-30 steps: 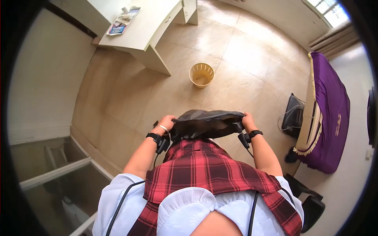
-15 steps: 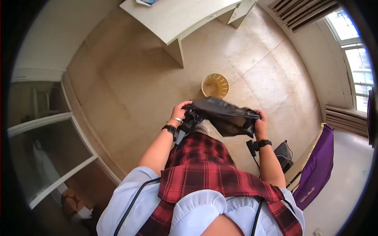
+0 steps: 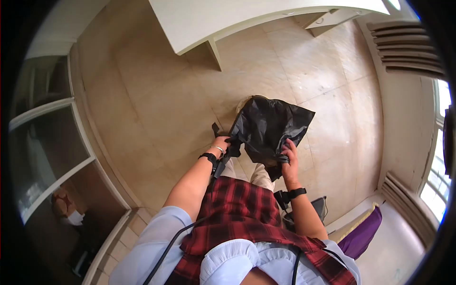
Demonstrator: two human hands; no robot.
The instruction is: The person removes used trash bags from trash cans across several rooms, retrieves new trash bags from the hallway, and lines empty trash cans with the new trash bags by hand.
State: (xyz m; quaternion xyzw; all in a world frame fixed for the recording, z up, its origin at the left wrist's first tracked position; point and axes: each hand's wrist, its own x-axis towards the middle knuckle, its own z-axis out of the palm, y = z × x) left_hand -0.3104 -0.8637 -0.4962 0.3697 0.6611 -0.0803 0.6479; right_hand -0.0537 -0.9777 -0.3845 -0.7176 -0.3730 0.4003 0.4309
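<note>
A black plastic bag point(image 3: 268, 126) is spread out in front of me, with my hands at its near edge. My left hand point(image 3: 222, 142) is closed on the bag's left side, where the plastic is bunched. At the lower right of the bag, my right hand point(image 3: 289, 159) grips its edge, with some fingers raised against the plastic. Behind the bag stands a yellowish round bin point(image 3: 243, 102); only a bit of its rim shows, and the rest is hidden.
A white desk point(image 3: 199, 23) with drawers stands ahead. Glass-paned doors point(image 3: 52, 142) line the left. To the right are a radiator point(image 3: 406, 47), a window and a purple cloth point(image 3: 357, 235). A dark object point(image 3: 313, 213) sits near my right forearm.
The bag has spread upward and now covers most of the bin. My right hand has moved left and slightly down, closer to my left hand. The view has shifted.
</note>
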